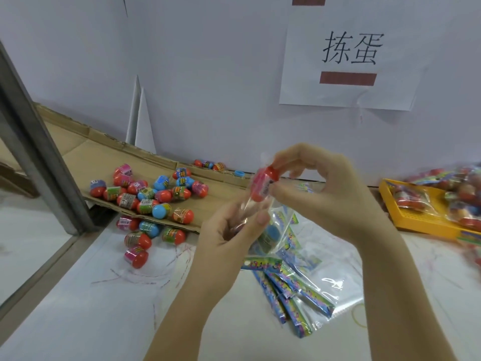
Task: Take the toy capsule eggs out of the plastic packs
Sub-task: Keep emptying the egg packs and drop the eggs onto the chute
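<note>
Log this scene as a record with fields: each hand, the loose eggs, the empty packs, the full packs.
left hand: grips the clear pack low down
right hand: fingers pinch a red egg at the pack's top
inside pack: a blue egg
loose eggs: heaped on the cardboard and table, at left
empty packs: flat on the table under the hands
full packs: in the yellow tray, at right

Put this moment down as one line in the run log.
left hand: holds pack | right hand: pinches red egg at pack top | loose eggs: on cardboard and table | empty packs: on table
</note>
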